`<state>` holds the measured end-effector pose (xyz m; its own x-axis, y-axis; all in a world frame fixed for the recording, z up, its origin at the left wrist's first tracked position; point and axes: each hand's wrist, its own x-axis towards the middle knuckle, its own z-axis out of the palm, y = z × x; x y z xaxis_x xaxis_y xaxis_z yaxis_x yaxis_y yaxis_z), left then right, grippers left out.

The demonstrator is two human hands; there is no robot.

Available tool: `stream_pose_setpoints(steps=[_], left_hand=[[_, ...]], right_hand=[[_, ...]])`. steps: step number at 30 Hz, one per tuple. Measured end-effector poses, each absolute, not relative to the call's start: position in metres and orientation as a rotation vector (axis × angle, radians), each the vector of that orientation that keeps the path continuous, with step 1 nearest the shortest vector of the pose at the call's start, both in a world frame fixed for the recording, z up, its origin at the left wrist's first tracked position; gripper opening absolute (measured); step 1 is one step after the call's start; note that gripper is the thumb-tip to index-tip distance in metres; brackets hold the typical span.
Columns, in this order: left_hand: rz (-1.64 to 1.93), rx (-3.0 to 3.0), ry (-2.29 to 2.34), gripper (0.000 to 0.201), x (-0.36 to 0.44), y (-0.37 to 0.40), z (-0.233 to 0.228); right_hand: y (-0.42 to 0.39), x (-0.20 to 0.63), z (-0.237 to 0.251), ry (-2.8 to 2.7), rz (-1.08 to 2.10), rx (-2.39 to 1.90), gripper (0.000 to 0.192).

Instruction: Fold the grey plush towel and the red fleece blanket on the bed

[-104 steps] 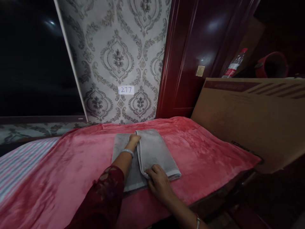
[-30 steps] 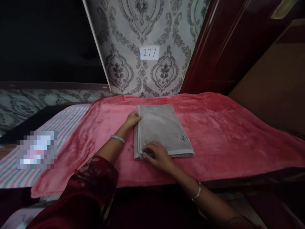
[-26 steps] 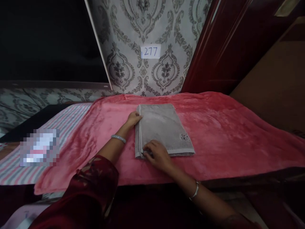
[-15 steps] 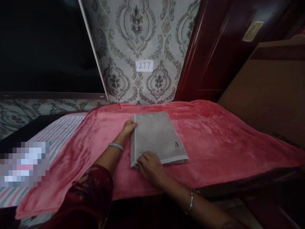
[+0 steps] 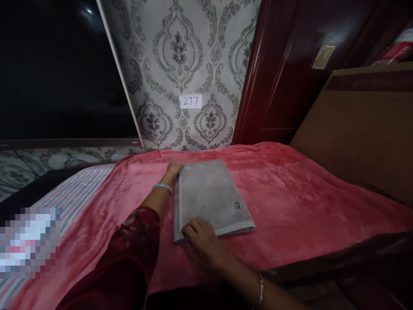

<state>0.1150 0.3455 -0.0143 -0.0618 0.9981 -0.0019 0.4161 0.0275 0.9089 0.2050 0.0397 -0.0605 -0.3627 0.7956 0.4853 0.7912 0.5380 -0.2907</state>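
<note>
Your left hand (image 5: 173, 168) lies flat against the far left corner of the folded grey towel (image 5: 208, 198) at mid-frame on the red blanket (image 5: 300, 193), while your right hand (image 5: 201, 241) presses open-fingered on its near corner, pinning the folds square

Both hands — left (image 5: 173, 170) at the far corner, right (image 5: 202, 242) near — touch the folded grey towel (image 5: 208, 198) on a red blanket (image 5: 290, 193).

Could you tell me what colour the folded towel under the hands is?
The towel is grey, clearest in the head view.
</note>
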Motion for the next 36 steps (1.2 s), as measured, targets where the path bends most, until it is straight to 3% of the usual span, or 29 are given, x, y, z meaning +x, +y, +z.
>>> stream_pose_setpoints(steps=[7, 16, 24, 30, 36], left_hand=[[0.840, 1.604, 1.724, 0.027, 0.124, 0.364, -0.005], [0.677, 1.781, 1.857, 0.025, 0.114, 0.357, -0.016], [0.514, 2.222, 1.841, 0.042, 0.122, 0.334, 0.006], [0.236, 2.660, 1.481, 0.057, 0.140, 0.299, -0.015], [0.026, 2.726, 1.443, 0.065, 0.136, 0.302, -0.013]], right_hand=[[0.043, 0.210, -0.055, -2.043, 0.117, -1.243, 0.026], [0.048, 0.193, -0.063, -2.190, -0.064, -1.313, 0.016], [0.050, 0.193, -0.062, -2.239, -0.055, -1.331, 0.015], [0.047, 0.194, -0.057, -2.305, -0.007, -1.327, 0.015], [0.069, 0.232, -0.019, -2.379, 0.274, -1.151, 0.018]])
